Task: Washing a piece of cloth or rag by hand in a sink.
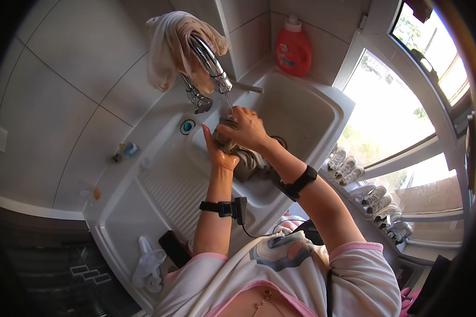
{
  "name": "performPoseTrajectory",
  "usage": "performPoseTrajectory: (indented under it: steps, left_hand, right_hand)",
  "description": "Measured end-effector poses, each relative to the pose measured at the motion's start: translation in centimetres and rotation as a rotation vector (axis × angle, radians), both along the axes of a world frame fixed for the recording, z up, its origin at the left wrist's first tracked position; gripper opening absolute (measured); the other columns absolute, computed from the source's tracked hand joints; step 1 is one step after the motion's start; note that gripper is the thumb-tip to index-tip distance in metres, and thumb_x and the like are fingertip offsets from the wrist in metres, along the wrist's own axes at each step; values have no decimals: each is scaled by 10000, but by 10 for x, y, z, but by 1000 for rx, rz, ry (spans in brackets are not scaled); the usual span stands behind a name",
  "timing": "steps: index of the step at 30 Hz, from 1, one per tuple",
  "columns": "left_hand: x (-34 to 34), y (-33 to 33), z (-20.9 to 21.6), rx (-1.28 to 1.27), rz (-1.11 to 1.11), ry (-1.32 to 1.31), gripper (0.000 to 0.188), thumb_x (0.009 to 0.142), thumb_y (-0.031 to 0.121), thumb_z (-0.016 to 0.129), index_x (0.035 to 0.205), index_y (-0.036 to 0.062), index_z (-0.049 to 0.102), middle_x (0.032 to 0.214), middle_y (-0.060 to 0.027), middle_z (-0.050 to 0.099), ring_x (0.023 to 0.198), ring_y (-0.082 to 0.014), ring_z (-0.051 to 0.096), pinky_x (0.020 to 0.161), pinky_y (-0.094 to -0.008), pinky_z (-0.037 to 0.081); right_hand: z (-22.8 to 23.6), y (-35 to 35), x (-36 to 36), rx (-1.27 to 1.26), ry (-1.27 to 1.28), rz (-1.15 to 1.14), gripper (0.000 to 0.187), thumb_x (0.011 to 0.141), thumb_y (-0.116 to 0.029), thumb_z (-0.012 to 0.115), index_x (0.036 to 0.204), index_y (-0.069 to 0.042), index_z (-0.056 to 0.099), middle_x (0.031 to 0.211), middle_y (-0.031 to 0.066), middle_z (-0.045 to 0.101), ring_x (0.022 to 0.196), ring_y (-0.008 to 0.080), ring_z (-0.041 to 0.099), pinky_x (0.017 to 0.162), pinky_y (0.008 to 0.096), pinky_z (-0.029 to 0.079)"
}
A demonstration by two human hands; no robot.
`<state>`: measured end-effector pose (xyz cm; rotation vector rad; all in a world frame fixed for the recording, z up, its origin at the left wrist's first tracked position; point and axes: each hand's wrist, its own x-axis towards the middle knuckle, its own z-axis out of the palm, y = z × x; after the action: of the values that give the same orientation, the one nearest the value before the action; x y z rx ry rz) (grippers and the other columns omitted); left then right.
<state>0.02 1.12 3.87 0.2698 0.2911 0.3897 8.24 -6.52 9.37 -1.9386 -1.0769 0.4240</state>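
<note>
A wet grey-brown cloth (248, 161) is bunched between my two hands, and its lower end hangs into the sink basin (314, 113). Palm up with the thumb raised, my left hand (221, 154) holds the bundle from the left and below; its other fingers are mostly hidden. My right hand (246, 128) grips the cloth from above, fingers curled over its upper part. A thin stream of water falls from the chrome faucet (210, 61) onto the right hand's fingers and the cloth.
A white and beige cloth (166, 50) drapes over the faucet. A red detergent bottle (294, 48) stands in the back corner. Left of the basin are a ribbed washboard (169, 193), a dark phone-like object (174, 248) and a white sock-like cloth (149, 264). Several shoes (376, 199) line the windowsill.
</note>
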Motion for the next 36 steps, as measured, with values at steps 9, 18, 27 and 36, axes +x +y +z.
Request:
performPoseTrajectory:
  steps: [9, 18, 27, 36]
  left_hand:
    - [7, -3, 54, 31, 227, -183, 586, 833, 517, 372, 952, -28, 550, 919, -132, 575, 922, -281, 530, 864, -403, 409]
    - [3, 10, 18, 254, 378, 300, 294, 789, 314, 550, 900, 41, 552, 915, -99, 575, 885, -223, 550, 832, -371, 439]
    - [-8, -4, -21, -30, 35, 49, 384, 808, 428, 456, 976, 92, 533, 990, -75, 555, 909, -231, 549, 804, -366, 459]
    - [-6, -7, -30, -251, 54, -71, 361, 790, 307, 443, 1020, 40, 524, 1038, -117, 543, 950, -258, 540, 821, -386, 464]
  right_hand:
    - [-94, -15, 1, 526, 1266, -70, 775, 729, -664, 471, 1243, -89, 391, 1136, 136, 512, 1076, 275, 469, 901, 289, 346]
    - [-35, -9, -9, 719, 1743, -214, 533, 763, -514, 529, 997, -35, 545, 979, 140, 583, 864, 242, 575, 774, 386, 465]
    - [3, 2, -48, 592, 1010, -306, 285, 823, -278, 550, 736, -6, 559, 682, 39, 554, 599, 107, 499, 571, 268, 425]
    - [-22, 5, -23, 315, 626, -364, 401, 687, -218, 592, 984, 24, 474, 920, 166, 545, 833, 246, 544, 711, 336, 437]
